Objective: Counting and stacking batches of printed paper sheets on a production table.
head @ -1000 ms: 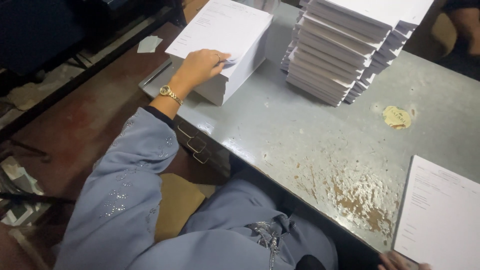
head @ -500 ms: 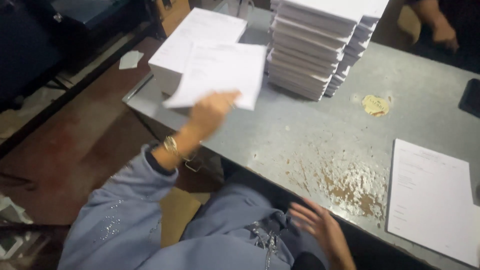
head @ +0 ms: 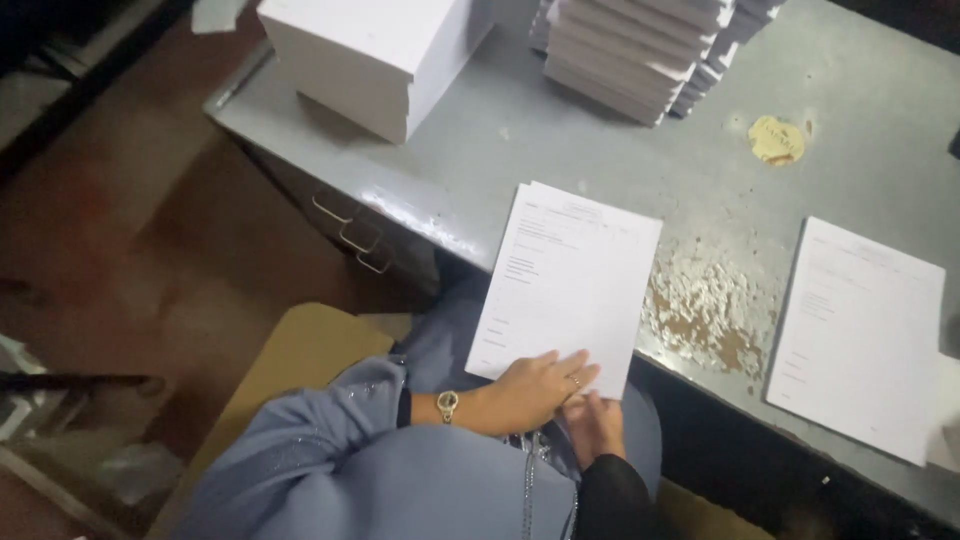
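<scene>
A white printed sheet of paper (head: pixel 570 285) lies half on the grey metal table (head: pixel 560 140), its near end hanging over the front edge above my lap. My left hand (head: pixel 535 390), with a wristwatch and a ring, presses on the sheet's near edge. Just below it, my right hand (head: pixel 597 425) pinches the sheet's near right corner. A thick block of white paper (head: pixel 370 55) stands at the table's far left corner, well away from both hands.
Stacked white booklets (head: pixel 640 50) rise at the back middle. Another printed sheet (head: pixel 860 335) lies on the table's right side. Worn, flaking paint (head: pixel 705 310) marks the front edge. Drawer handles (head: pixel 350 230) sit under the tabletop; a tan seat (head: pixel 300 350) is at my left.
My left hand took a sheet off the white block at the far left and carried it toward me. The sheet now rests at the front edge with both hands on its near end.
</scene>
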